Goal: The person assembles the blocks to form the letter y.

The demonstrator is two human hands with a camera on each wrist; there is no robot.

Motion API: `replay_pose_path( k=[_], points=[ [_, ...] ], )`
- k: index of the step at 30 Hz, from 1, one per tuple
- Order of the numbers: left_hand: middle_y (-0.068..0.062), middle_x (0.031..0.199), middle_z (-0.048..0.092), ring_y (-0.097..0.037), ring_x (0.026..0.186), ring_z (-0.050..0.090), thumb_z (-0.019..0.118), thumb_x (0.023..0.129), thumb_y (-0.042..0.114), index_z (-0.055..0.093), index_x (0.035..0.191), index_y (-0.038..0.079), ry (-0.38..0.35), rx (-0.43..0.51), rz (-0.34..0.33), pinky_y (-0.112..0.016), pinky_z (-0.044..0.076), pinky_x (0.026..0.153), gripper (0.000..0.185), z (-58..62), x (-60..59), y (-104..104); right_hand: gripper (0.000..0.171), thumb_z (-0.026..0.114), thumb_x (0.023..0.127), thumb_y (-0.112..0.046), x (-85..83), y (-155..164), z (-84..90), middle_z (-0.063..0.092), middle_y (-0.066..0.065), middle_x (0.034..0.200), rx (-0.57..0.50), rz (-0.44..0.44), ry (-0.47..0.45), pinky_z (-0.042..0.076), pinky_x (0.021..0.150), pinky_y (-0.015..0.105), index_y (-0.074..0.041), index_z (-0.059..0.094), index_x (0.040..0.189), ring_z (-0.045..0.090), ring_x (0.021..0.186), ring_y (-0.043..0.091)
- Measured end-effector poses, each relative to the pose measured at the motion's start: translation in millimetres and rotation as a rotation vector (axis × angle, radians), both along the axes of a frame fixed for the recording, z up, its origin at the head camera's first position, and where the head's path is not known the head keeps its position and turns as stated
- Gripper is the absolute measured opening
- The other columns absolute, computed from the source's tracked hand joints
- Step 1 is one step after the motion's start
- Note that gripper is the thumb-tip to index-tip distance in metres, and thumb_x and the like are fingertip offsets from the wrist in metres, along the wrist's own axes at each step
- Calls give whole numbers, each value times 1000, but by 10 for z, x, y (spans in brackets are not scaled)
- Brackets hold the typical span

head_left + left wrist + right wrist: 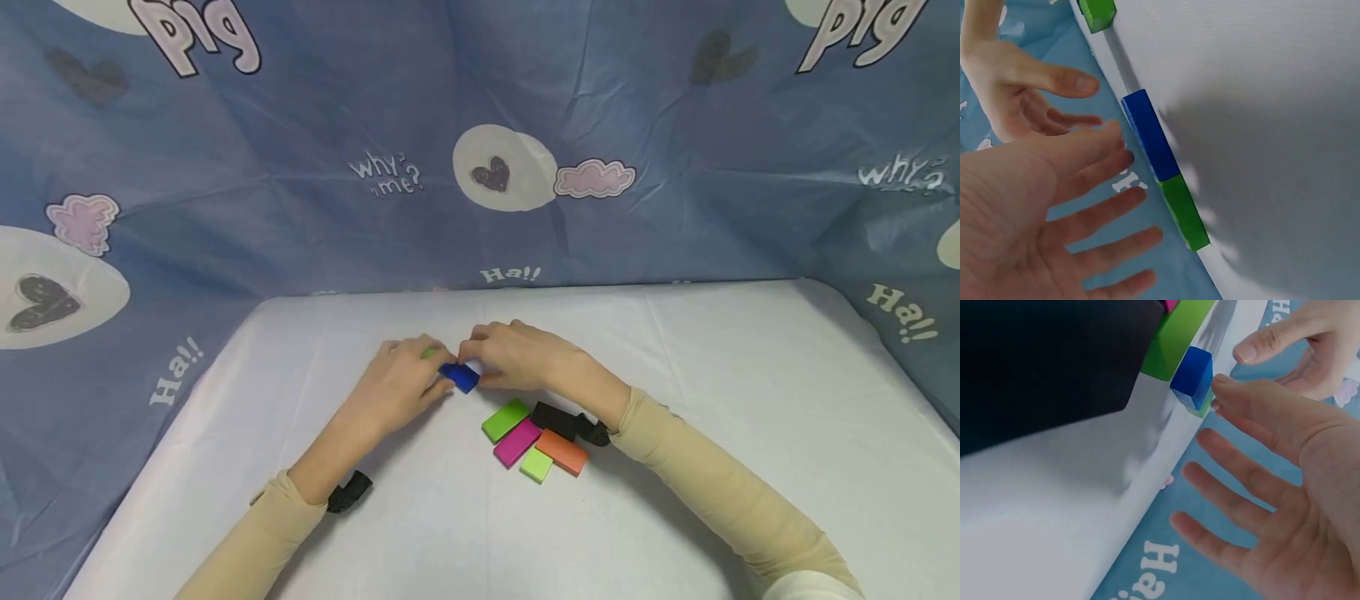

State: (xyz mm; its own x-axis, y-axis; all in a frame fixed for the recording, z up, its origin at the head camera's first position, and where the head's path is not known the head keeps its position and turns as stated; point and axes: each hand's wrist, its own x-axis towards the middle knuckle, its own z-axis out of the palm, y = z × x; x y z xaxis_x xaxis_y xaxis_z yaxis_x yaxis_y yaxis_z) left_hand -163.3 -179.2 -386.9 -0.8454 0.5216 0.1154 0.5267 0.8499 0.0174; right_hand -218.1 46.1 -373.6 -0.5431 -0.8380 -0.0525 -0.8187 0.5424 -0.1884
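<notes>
Right hand [1310, 515] spreads fingers beside a blue block [1192, 376].

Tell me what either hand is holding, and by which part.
Nothing is held: in the wrist views, the left hand and right hand are open beside the blue rectangular block.
</notes>
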Motion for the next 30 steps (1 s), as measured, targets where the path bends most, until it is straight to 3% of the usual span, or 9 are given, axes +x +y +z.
replay_pose_path(
  k=[5, 9, 17, 24, 30],
  points=[
    [-6, 128, 76, -26, 115, 73, 80, 99, 30, 77, 127, 18, 20, 22, -43, -56, 60, 97, 31, -39, 9, -14, 34, 77, 101, -26, 40, 75, 35, 73, 4, 132, 12, -18, -2, 62, 99, 52, -19, 69, 133, 72, 121, 26],
    [-6, 123, 79, -25, 102, 77, 80, 99, 28, 78, 124, 17, 20, 52, -68, -53, 63, 88, 28, -83, 0, -16, 35, 77, 102, -26, 82, 129, 61, 72, 5, 134, 26, -28, -2, 60, 102, 53, -18, 69, 135, 71, 123, 27],
    [-7, 124, 78, -27, 96, 78, 79, 100, 29, 78, 124, 16, 23, 37, -30, -53, 63, 87, 27, -157, 17, 16, 36, 77, 101, -27, 241, 247, 68, 72, 6, 134, 34, -20, 9, 59, 102, 54, -19, 68, 135, 71, 121, 29],
    [-7, 114, 81, -19, 76, 73, 83, 96, 24, 81, 114, 16, 58, 66, -55, -42, 61, 72, 20, -142, -19, 33, 35, 76, 102, -29, 396, 282, 29, 74, 4, 131, 66, 0, 11, 60, 99, 51, -20, 68, 135, 72, 115, 27],
    [-7, 113, 81, -15, 71, 68, 83, 96, 23, 81, 113, 17, 68, 74, -59, -43, 61, 73, 19, -144, -26, 15, 36, 74, 103, -31, 461, 283, 5, 74, 2, 129, 88, 3, 26, 60, 99, 50, -21, 67, 137, 73, 111, 24]
  ],
)
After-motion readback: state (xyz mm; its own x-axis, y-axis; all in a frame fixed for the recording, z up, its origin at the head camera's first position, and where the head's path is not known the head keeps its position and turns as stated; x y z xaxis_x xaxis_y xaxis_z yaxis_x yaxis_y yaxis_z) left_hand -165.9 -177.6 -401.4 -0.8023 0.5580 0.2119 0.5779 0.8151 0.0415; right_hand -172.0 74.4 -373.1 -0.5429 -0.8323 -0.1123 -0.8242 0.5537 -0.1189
